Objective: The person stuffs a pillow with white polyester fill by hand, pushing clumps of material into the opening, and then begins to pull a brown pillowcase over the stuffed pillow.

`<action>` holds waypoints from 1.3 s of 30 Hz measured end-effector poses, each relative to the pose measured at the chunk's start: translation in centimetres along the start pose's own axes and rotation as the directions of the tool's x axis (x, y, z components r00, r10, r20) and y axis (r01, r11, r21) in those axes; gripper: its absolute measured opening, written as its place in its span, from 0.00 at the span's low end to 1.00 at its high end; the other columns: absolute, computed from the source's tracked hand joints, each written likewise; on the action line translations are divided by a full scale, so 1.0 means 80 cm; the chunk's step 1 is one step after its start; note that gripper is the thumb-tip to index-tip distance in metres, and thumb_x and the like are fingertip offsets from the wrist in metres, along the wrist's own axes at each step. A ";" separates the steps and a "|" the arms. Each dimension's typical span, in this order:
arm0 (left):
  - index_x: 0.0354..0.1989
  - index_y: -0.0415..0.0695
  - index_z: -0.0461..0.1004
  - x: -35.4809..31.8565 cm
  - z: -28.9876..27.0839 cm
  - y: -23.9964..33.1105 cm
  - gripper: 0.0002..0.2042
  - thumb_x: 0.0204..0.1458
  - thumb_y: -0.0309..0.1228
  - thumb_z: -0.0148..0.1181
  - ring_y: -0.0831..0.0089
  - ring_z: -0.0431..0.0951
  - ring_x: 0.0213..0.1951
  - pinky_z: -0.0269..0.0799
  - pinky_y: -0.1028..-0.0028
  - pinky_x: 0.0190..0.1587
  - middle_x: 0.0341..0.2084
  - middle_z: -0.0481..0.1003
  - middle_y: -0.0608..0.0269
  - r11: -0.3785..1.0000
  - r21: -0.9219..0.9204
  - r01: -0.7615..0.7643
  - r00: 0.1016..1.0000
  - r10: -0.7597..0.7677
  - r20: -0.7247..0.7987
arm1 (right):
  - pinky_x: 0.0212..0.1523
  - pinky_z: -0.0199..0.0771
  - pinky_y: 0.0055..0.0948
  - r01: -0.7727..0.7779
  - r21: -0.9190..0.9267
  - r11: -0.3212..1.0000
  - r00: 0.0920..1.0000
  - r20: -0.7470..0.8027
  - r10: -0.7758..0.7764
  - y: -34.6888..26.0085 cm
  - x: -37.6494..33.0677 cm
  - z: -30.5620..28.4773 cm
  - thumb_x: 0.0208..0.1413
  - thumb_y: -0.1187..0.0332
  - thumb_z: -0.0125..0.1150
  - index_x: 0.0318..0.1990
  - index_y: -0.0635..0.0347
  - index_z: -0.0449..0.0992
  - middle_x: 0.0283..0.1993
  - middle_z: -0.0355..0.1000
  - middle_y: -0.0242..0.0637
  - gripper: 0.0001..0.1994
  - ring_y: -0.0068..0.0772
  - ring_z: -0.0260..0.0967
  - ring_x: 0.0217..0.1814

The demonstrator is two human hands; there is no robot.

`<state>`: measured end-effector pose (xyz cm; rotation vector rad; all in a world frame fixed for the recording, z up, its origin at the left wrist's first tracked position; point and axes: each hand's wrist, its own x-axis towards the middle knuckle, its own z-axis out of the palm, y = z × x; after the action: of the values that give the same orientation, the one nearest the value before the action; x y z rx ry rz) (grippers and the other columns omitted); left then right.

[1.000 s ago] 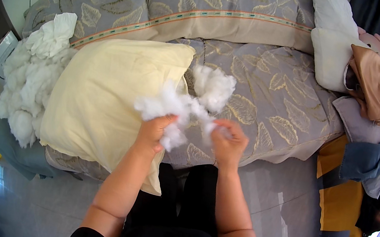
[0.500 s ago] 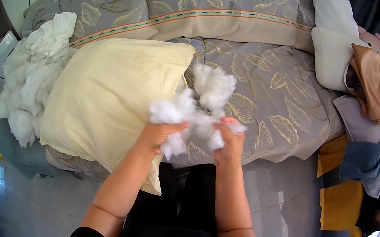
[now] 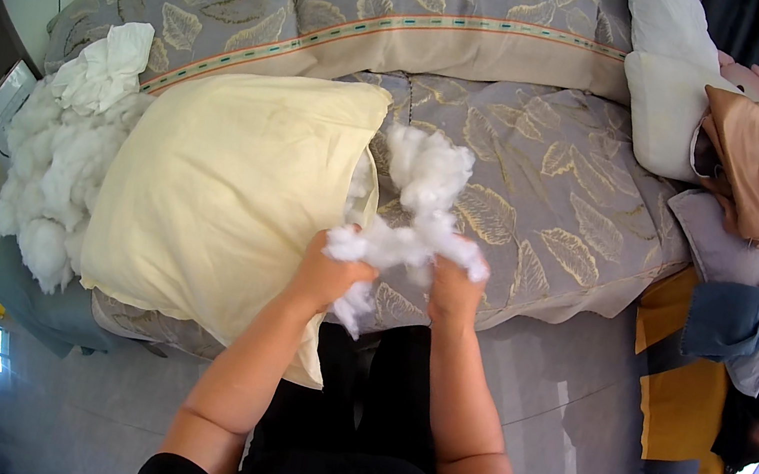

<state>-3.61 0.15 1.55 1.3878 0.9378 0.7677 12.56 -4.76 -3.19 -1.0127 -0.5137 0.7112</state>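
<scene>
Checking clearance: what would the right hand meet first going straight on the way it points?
Past the fluff it holds, the right hand would likely meet the white clump on the bedspread; its height is unclear, so it might pass over.

Two grips [image 3: 329, 274] [image 3: 456, 293], one cream pillow [image 3: 215, 188], one stuffing heap [image 3: 59, 155]

Pillow [image 3: 225, 190]: cream, on leaf-patterned cover [image 3: 562, 178]
Left hand [image 3: 324, 275]: grips white stuffing [image 3: 395, 246] by pillow's right edge
Right hand [image 3: 456, 293]: grips stuffing, right of pillow
Fluffy heap [image 3: 64, 156]: left of pillow
</scene>
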 end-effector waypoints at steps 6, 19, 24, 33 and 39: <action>0.39 0.39 0.72 0.004 0.000 0.007 0.15 0.39 0.21 0.59 0.71 0.76 0.32 0.71 0.73 0.36 0.28 0.75 0.62 0.992 0.120 -0.049 0.998 0.053 -0.026 | 0.43 0.69 0.31 0.530 -0.521 0.669 0.843 0.239 -0.481 -0.021 0.002 -0.004 0.36 0.79 0.59 0.31 0.63 0.74 0.38 0.73 0.41 0.10 0.34 0.70 0.43; 0.37 0.39 0.72 -0.006 0.016 0.035 0.13 0.38 0.18 0.57 0.75 0.75 0.31 0.71 0.74 0.35 0.27 0.75 0.63 0.920 -0.359 0.157 0.982 -0.183 -0.039 | 0.37 0.68 0.22 0.190 -0.073 0.979 0.981 -0.028 -0.192 -0.002 -0.014 0.011 0.46 0.76 0.60 0.40 0.60 0.66 0.37 0.68 0.31 0.14 0.21 0.66 0.36; 0.49 0.39 0.68 0.002 0.024 0.018 0.24 0.37 0.17 0.51 0.67 0.74 0.43 0.72 0.69 0.44 0.41 0.72 0.59 0.912 -0.387 0.135 0.991 -0.129 0.043 | 0.63 0.52 0.37 0.331 -0.123 0.935 0.821 0.527 -0.222 -0.015 -0.033 0.029 0.40 0.70 0.65 0.57 0.61 0.62 0.63 0.54 0.43 0.31 0.40 0.52 0.65; 0.52 0.40 0.65 -0.007 -0.022 0.057 0.27 0.38 0.22 0.62 0.67 0.68 0.49 0.66 0.70 0.49 0.49 0.69 0.56 0.996 -0.081 0.033 0.999 -0.032 0.010 | 0.40 0.70 0.26 -0.214 0.084 0.973 0.963 0.184 0.196 0.024 0.002 0.019 0.34 0.81 0.58 0.44 0.64 0.71 0.38 0.72 0.32 0.22 0.26 0.69 0.39; 0.31 0.39 0.66 0.011 -0.022 0.037 0.18 0.34 0.30 0.68 0.63 0.72 0.29 0.70 0.66 0.31 0.33 0.72 0.54 0.039 0.999 -0.017 0.842 0.539 -0.007 | 0.37 0.67 0.24 -0.171 0.053 0.984 0.981 0.106 0.165 0.055 0.010 0.063 0.36 0.80 0.57 0.41 0.65 0.73 0.36 0.71 0.32 0.18 0.23 0.67 0.37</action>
<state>-4.50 1.89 4.48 2.8488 1.7094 0.6851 8.39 0.24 -4.79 -0.9729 -0.4945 0.9280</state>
